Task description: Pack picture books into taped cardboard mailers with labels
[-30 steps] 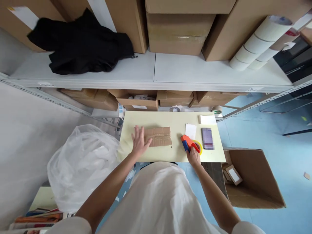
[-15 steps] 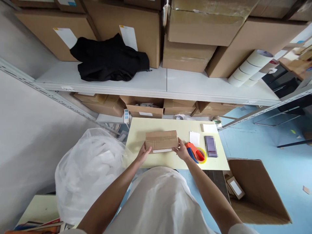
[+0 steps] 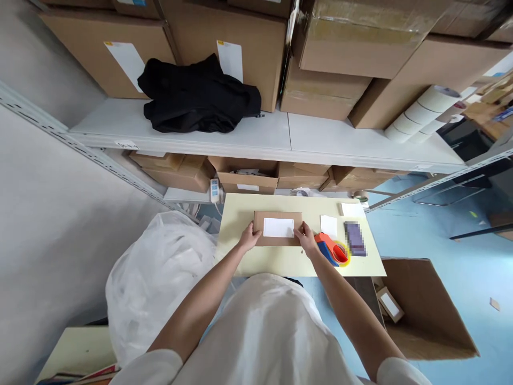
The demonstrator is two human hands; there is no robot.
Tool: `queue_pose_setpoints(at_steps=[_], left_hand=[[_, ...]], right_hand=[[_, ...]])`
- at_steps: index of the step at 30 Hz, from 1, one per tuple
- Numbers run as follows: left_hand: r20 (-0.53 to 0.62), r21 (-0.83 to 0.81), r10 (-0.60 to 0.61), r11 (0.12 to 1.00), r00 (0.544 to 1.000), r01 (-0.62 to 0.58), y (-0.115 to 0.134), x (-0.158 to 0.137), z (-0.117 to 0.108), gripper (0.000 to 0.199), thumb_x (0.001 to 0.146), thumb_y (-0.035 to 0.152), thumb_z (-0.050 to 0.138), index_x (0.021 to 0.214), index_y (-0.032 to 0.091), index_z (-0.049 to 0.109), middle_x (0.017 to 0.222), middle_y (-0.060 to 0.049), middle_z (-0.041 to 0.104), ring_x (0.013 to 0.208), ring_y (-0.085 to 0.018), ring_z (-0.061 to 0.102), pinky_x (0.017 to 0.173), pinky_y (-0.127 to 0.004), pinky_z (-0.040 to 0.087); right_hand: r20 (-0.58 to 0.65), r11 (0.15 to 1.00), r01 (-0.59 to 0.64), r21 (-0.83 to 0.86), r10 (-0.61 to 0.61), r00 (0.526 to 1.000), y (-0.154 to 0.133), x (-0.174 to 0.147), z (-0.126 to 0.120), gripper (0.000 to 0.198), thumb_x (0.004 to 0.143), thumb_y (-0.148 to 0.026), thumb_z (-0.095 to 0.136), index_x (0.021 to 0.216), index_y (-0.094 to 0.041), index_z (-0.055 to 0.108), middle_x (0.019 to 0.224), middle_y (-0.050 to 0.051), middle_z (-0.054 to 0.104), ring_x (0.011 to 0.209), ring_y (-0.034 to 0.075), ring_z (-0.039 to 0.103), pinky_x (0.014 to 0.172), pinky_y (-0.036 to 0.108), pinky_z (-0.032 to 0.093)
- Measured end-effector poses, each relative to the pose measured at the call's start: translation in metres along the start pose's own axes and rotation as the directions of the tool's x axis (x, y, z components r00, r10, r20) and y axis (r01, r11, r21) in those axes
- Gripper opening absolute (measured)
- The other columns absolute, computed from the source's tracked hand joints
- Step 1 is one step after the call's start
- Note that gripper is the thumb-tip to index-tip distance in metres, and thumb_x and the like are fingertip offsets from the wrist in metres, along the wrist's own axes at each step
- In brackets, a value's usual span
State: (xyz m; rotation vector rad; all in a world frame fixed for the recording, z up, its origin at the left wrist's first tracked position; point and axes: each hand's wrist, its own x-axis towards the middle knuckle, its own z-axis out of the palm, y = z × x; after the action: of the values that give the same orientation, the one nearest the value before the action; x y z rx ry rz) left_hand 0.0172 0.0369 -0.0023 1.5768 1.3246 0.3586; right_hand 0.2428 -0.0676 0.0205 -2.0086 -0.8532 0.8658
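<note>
A small cardboard box (image 3: 258,220) with a white label (image 3: 278,228) facing me is held between both hands over the pale table (image 3: 260,263). My left hand (image 3: 249,237) grips its left end, thumb on the near face. At the other end my right hand (image 3: 305,236) is closed on the box, its thumb by the label's edge. Just right of that hand lies an orange and blue tape dispenser (image 3: 331,249) with a yellow-rimmed roll. Beyond it are a white paper (image 3: 328,226) and a blurred-out dark purple item (image 3: 355,238).
Shelves (image 3: 256,143) with cartons and a black garment (image 3: 198,96) stand behind the table. At left bulges a big translucent plastic bag (image 3: 156,278). An open carton (image 3: 433,305) with small boxes inside sits on the floor at right. White rolls (image 3: 425,115) lie on the shelf.
The box has been turned in my hands, so its labelled face, earlier seen only as a thin strip, now shows fully. The whole view has shifted slightly.
</note>
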Motion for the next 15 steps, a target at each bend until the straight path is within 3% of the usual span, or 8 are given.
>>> queue_pose_setpoints(at_steps=[3, 5, 7, 9, 12, 15], left_hand=[[-0.013, 0.084, -0.021, 0.996, 1.0, 0.022, 0.001, 0.001, -0.007, 0.062, 0.08, 0.03, 0.056, 0.136, 0.01, 0.038, 0.136, -0.021, 0.049, 0.122, -0.029, 0.05, 0.098, -0.04, 0.042], [-0.078, 0.198, 0.007, 0.98, 0.997, 0.009, 0.005, -0.002, -0.011, 0.066, 0.079, 0.031, 0.057, 0.137, 0.007, 0.036, 0.14, -0.023, 0.042, 0.13, -0.032, 0.041, 0.104, -0.044, 0.035], [-0.164, 0.358, 0.099, 0.933, 0.981, -0.034, 0.012, -0.005, -0.013, 0.069, 0.08, 0.035, 0.056, 0.138, 0.006, 0.033, 0.142, -0.024, 0.038, 0.134, -0.034, 0.034, 0.106, -0.047, 0.032], [-0.191, 0.504, 0.22, 0.858, 0.957, -0.097, 0.024, -0.008, -0.012, 0.07, 0.081, 0.039, 0.054, 0.139, 0.007, 0.032, 0.145, -0.024, 0.033, 0.134, -0.035, 0.032, 0.104, -0.048, 0.033], [-0.061, 0.63, 0.358, 0.738, 0.932, -0.242, 0.05, -0.006, -0.005, 0.068, 0.081, 0.044, 0.054, 0.137, 0.011, 0.037, 0.149, -0.021, 0.027, 0.135, -0.036, 0.029, 0.103, -0.049, 0.033], [0.147, 0.691, 0.437, 0.596, 0.888, -0.408, 0.077, 0.003, 0.008, 0.075, 0.075, 0.052, 0.06, 0.137, 0.014, 0.039, 0.152, -0.021, 0.021, 0.139, -0.037, 0.021, 0.106, -0.053, 0.026]], right_hand=[[-0.02, 1.0, -0.024, -0.008, 0.024, 1.0, 0.009, -0.013, 0.001, 0.073, 0.076, -0.049, 0.054, 0.139, -0.017, 0.035, 0.136, 0.016, 0.049, 0.121, 0.029, 0.051, 0.094, 0.042, 0.045], [-0.113, 0.991, 0.066, -0.118, -0.079, 0.99, 0.018, -0.025, -0.004, 0.068, 0.078, -0.048, 0.051, 0.136, -0.016, 0.037, 0.137, 0.017, 0.047, 0.126, 0.03, 0.044, 0.101, 0.046, 0.038], [-0.223, 0.962, 0.112, -0.25, -0.17, 0.96, 0.031, -0.036, -0.016, 0.062, 0.081, -0.047, 0.047, 0.133, -0.014, 0.04, 0.134, 0.019, 0.048, 0.128, 0.031, 0.04, 0.104, 0.048, 0.033], [-0.315, 0.932, 0.069, -0.356, -0.189, 0.93, 0.046, -0.046, -0.035, 0.06, 0.083, -0.046, 0.045, 0.132, -0.012, 0.039, 0.131, 0.021, 0.049, 0.126, 0.033, 0.041, 0.102, 0.051, 0.033], [-0.382, 0.881, -0.057, -0.471, -0.146, 0.912, 0.067, -0.053, -0.072, 0.062, 0.081, -0.045, 0.049, 0.131, -0.011, 0.037, 0.129, 0.022, 0.05, 0.124, 0.035, 0.042, 0.099, 0.052, 0.035], [-0.267, 0.813, -0.097, -0.575, -0.074, 0.961, 0.08, -0.052, -0.103, 0.058, 0.078, -0.041, 0.055, 0.129, -0.015, 0.042, 0.13, 0.018, 0.051, 0.124, 0.033, 0.043, 0.1, 0.047, 0.036]])
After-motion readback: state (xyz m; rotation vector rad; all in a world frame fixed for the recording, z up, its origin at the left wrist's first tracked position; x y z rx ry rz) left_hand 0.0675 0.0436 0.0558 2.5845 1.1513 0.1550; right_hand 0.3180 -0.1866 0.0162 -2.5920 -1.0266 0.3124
